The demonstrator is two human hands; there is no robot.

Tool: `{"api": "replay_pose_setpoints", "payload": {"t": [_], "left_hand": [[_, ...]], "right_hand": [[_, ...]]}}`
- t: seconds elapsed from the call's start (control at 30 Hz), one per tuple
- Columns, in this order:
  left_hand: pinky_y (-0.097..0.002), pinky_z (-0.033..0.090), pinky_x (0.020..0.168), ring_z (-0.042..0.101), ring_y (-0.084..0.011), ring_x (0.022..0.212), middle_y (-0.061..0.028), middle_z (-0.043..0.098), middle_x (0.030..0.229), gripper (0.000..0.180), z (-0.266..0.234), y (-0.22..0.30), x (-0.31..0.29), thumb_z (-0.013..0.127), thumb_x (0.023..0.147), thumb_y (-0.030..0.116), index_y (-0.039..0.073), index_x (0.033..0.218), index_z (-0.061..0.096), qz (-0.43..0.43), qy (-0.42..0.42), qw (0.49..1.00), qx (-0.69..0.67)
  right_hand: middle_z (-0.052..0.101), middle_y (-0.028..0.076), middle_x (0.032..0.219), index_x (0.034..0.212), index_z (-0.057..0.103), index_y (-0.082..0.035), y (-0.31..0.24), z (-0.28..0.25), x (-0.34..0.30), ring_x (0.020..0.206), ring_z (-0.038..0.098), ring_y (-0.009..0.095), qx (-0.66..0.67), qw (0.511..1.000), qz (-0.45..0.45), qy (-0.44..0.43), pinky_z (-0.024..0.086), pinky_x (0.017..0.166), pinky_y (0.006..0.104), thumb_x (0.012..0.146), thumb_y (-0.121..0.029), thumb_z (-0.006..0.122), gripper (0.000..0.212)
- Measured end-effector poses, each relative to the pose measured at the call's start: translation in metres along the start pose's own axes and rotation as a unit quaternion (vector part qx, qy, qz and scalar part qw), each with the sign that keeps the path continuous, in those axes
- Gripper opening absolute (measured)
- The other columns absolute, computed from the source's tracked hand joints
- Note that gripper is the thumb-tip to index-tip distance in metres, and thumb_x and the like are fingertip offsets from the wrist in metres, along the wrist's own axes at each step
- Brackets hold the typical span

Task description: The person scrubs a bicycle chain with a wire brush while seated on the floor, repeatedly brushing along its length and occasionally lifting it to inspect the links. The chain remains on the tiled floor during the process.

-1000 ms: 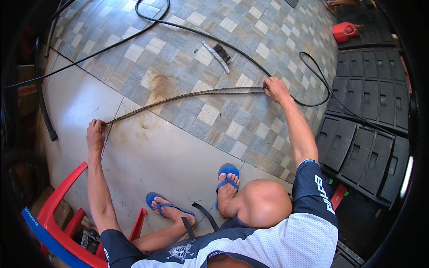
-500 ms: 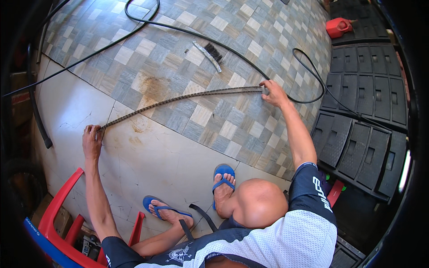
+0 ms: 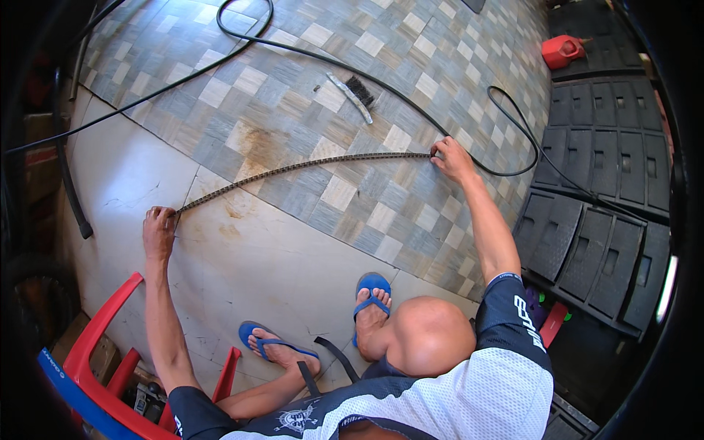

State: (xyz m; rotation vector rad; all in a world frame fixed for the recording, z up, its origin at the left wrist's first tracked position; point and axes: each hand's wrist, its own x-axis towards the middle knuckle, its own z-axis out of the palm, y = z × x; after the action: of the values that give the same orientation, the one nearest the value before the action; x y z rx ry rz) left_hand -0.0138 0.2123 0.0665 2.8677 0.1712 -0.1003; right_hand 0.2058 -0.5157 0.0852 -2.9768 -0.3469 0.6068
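A dark bicycle chain (image 3: 308, 163) stretches in a shallow arc over the tiled floor. Its left end is pinched by my left hand (image 3: 158, 229), which rests over the plain pale tiles. At the other end, my right hand (image 3: 453, 158) has its fingers closed on the chain above the patterned tiles, close to a black hose (image 3: 396, 92). Beyond the chain lies a brush (image 3: 352, 97) with black bristles and a pale, worn handle. A brown stain (image 3: 260, 147) marks the floor just behind the chain's middle.
The hose loops across the far floor and round to the right. Stacked black drawer-like bins (image 3: 601, 165) line the right side, with a red jug (image 3: 563, 50) behind them. A red and blue frame (image 3: 92, 352) stands at lower left. My feet in blue flip-flops (image 3: 374, 286) are close in.
The two chain strands, apart near my right hand before, now lie together. My right hand's fingers have closed further round that end. The whole view has shifted slightly.
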Motion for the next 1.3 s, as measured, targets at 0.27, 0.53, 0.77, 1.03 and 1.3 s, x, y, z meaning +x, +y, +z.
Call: {"api": "replay_pose_setpoints", "payload": {"t": [0.27,0.53,0.77,1.03,1.3], "left_hand": [[-0.0291,0.052,0.087,0.066,-0.0110,0.095,-0.0014,0.073,0.101,0.013,-0.003,0.059,0.017,0.074,0.099,0.014,0.006,0.109,0.073,-0.208,0.013,0.915,-0.345],[-0.0307,0.050,0.092,0.062,-0.0161,0.102,-0.0068,0.066,0.106,0.015,-0.022,0.216,0.004,0.069,0.091,-0.010,0.001,0.101,0.070,-0.001,0.140,0.707,-0.693],[-0.0360,0.049,0.091,0.060,-0.0183,0.099,-0.0062,0.064,0.098,0.018,-0.036,0.233,0.004,0.075,0.086,-0.011,0.004,0.090,0.065,0.021,0.144,0.718,-0.680],[-0.0320,0.048,0.086,0.059,-0.0155,0.093,-0.0053,0.063,0.094,0.015,-0.006,0.224,-0.001,0.077,0.091,-0.002,0.003,0.085,0.063,0.006,0.111,0.746,-0.657],[-0.0304,0.052,0.084,0.062,-0.0131,0.094,-0.0059,0.067,0.105,0.014,0.030,0.204,-0.009,0.072,0.098,0.007,0.003,0.112,0.071,-0.066,0.020,0.845,-0.531]], "right_hand": [[0.073,0.014,0.111,0.112,0.074,-0.005,-0.074,0.006,0.045,0.106,0.070,0.031,0.195,0.973,0.076,0.092,0.054,0.090,0.0431,0.091,-0.050,0.075,0.050],[0.078,0.014,0.099,0.110,0.075,-0.002,-0.146,0.044,0.097,0.094,0.075,0.031,0.279,0.932,0.187,0.134,0.056,0.083,0.0427,0.086,-0.055,0.078,0.058],[0.078,0.014,0.091,0.094,0.076,-0.002,-0.146,0.047,0.110,0.083,0.073,0.027,0.309,0.924,0.177,0.142,0.056,0.076,0.0399,0.085,-0.044,0.082,0.043],[0.078,0.013,0.094,0.100,0.075,-0.004,-0.148,0.056,0.100,0.090,0.074,0.030,0.250,0.944,0.166,0.140,0.056,0.081,0.0425,0.084,-0.044,0.081,0.044],[0.074,0.007,0.091,0.102,0.068,0.001,-0.131,0.045,0.098,0.084,0.068,0.014,0.434,0.869,0.117,0.206,0.055,0.078,0.0307,0.092,-0.023,0.077,0.028]]}}
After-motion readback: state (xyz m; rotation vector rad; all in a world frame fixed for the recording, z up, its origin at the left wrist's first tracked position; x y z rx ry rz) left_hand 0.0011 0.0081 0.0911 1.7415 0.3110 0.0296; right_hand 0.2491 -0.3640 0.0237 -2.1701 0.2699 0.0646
